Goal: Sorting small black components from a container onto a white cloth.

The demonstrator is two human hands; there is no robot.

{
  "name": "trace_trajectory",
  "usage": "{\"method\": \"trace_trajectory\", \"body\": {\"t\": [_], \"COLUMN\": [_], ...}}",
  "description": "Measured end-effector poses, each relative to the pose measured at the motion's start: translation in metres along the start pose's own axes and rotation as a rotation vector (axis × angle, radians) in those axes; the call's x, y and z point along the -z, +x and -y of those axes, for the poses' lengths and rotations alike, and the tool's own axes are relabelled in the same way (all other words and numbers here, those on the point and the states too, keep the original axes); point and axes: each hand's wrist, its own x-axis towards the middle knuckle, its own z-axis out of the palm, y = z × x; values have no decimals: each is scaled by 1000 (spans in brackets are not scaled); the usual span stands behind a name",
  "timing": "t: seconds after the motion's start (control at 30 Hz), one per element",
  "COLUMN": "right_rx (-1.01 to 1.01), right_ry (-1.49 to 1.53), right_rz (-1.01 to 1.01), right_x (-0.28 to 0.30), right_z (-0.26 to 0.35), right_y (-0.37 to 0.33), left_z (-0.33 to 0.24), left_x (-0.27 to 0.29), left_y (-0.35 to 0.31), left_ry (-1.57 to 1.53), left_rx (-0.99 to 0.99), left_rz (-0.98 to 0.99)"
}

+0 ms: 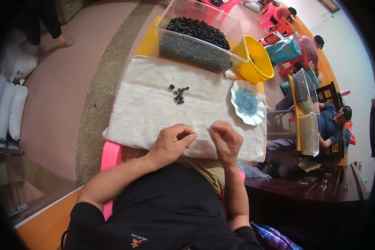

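Observation:
Above the near edge of a white towel [141,104], my left hand [171,143] is closed in a pinch, thumb against the curled fingers. Facing it a short gap away, my right hand [227,141] is pinched too and slightly blurred. Whatever either holds is too small or thin to make out. Farther up the towel lies a small loose group of black beads [179,96]. On the towel's right side stands a white scalloped dish [259,116] holding many tiny blue-grey beads [246,101].
A clear plastic bin [237,31] full of black beads stands beyond the towel, beside a yellow bucket [257,60]. To the right are a dark wooden table [304,187] and a seated person [331,127] near a white basket [309,134]. White sacks [17,110] stand at the left.

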Motion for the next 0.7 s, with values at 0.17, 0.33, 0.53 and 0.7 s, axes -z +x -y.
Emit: {"method": "trace_trajectory", "body": {"t": [0.17, 0.33, 0.53, 0.7], "right_rx": [310, 384, -22, 5], "right_ry": [-923, -1235, -284, -45], "right_rz": [-272, -269, 228, 230], "right_x": [70, 119, 26, -7], "right_z": [-5, -19, 33, 8], "right_y": [33, 51, 17, -4], "left_z": [0, 4, 4, 1], "left_x": [1, -1, 1, 2], "left_y": [0, 4, 0, 2], "left_ry": [-99, -183, -430, -534], "left_rx": [94, 99, 254, 299], "left_rz": [25, 78, 91, 152]}}
